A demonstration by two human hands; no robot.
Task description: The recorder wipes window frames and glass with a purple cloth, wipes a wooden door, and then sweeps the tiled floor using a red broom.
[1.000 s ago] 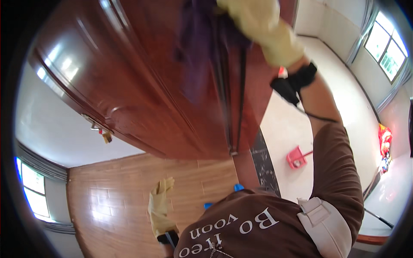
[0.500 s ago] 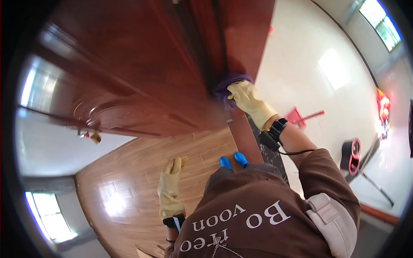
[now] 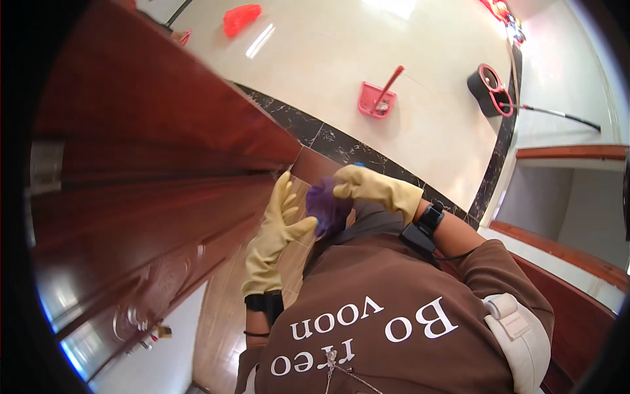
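A purple cloth [image 3: 326, 205] hangs crumpled from my right hand [image 3: 369, 186], which wears a cream rubber glove and is closed on the cloth's upper edge. My left hand [image 3: 279, 226], gloved the same way, is beside the cloth with its fingers spread and its thumb reaching toward it; whether the thumb touches the cloth I cannot tell. To the left stands a dark red panelled door [image 3: 151, 125], its edge a little beyond my left fingertips. Part of a blue shoe [image 3: 359, 165] shows just behind my right glove.
A black marbled threshold strip [image 3: 387, 156] divides wood-look floor [image 3: 226, 295] from pale tiles. On the tiles lie a pink dustpan [image 3: 375, 105] with a red handle and a red plastic bag [image 3: 241, 20]. At right stands a black and pink mop bucket [image 3: 487, 88] with a mop handle [image 3: 558, 114].
My right hand has drawn the purple cloth off the door and down toward my body. My left hand has risen beside it with fingers spread. My view has turned to the right.
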